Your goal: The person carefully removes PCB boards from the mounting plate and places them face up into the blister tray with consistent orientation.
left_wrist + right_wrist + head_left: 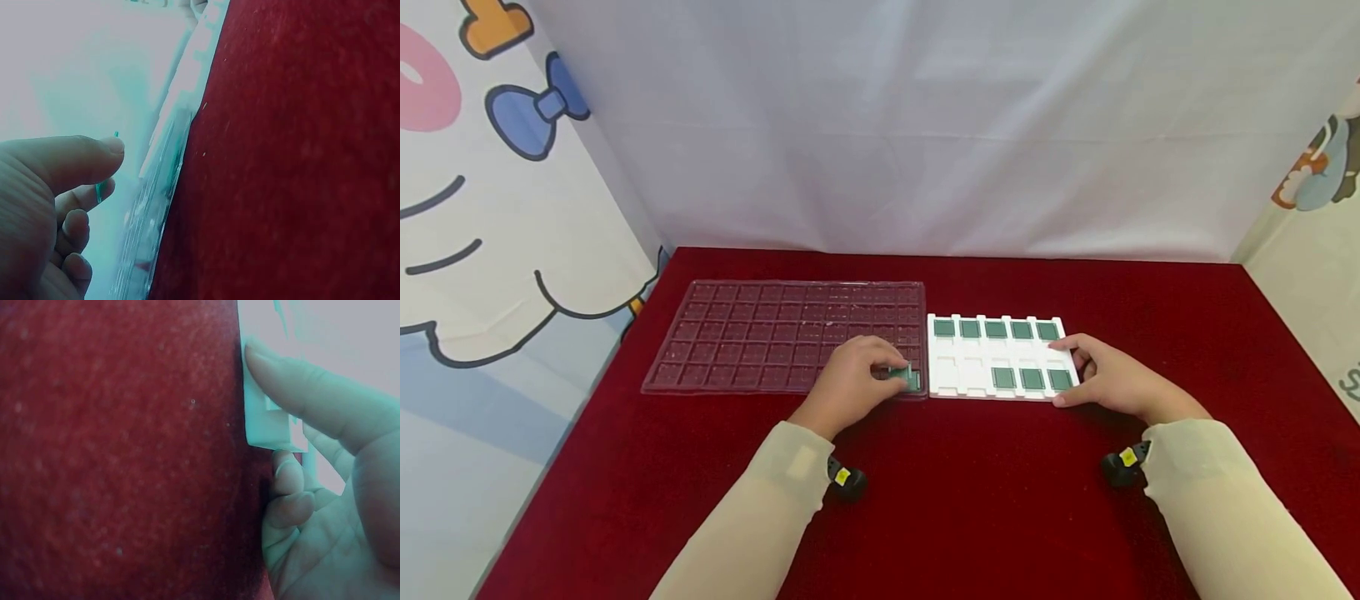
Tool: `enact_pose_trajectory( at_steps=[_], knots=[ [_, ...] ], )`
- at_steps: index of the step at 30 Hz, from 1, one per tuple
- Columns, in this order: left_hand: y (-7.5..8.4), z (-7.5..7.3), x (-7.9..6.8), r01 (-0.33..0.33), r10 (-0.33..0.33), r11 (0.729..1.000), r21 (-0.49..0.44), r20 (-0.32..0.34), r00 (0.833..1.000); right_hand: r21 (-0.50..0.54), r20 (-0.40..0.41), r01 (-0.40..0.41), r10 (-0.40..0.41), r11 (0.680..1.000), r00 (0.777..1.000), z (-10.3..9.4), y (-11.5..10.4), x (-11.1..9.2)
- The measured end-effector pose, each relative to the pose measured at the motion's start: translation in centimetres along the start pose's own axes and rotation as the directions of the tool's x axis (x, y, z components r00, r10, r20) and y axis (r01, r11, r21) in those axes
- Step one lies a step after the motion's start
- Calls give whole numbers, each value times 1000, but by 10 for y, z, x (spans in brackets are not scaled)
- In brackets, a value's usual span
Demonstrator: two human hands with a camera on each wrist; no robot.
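Note:
My left hand pinches a thin green square chip between thumb and fingers, over the lower right corner of a clear plastic compartment tray. Another green piece shows in that corner, partly hidden. The left wrist view catches the pinched chip edge-on behind the thumb. Directly right of the clear tray lies a white slotted tray. Green chips fill its back row, and three sit at the right of its front row; the two front left slots hold none. My right hand grips the white tray's right end.
Both trays lie flat on a red cloth-covered table. A white curtain hangs behind the table. Printed cartoon panels stand at the left and right sides.

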State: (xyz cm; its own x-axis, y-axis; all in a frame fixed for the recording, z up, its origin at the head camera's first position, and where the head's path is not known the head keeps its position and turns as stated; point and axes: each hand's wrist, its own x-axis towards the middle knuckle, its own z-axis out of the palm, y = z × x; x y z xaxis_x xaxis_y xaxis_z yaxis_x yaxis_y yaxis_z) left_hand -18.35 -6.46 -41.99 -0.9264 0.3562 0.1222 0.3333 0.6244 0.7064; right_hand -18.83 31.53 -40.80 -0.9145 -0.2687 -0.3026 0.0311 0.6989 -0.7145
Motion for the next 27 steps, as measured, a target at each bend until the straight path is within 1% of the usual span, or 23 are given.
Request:
enact_pose_trajectory(
  at_steps=[5,9,16,27],
  knots=[
    [-5,-3,-2,-1,1,1000,5,3,1000,18,9,12,-12,1000,1000,0,1,0],
    [-8,-3,-3,5,-5,1000,12,4,1000,10,6,-2,2,1000,1000,1,1,0],
    [-10,-7,-5,35,-35,999,23,3,999,17,5,4,-4,1000,1000,0,1,0],
    [-16,-14,-8,23,-23,999,46,-1,1000,5,0,-3,3,1000,1000,0,1,0]
  ],
)
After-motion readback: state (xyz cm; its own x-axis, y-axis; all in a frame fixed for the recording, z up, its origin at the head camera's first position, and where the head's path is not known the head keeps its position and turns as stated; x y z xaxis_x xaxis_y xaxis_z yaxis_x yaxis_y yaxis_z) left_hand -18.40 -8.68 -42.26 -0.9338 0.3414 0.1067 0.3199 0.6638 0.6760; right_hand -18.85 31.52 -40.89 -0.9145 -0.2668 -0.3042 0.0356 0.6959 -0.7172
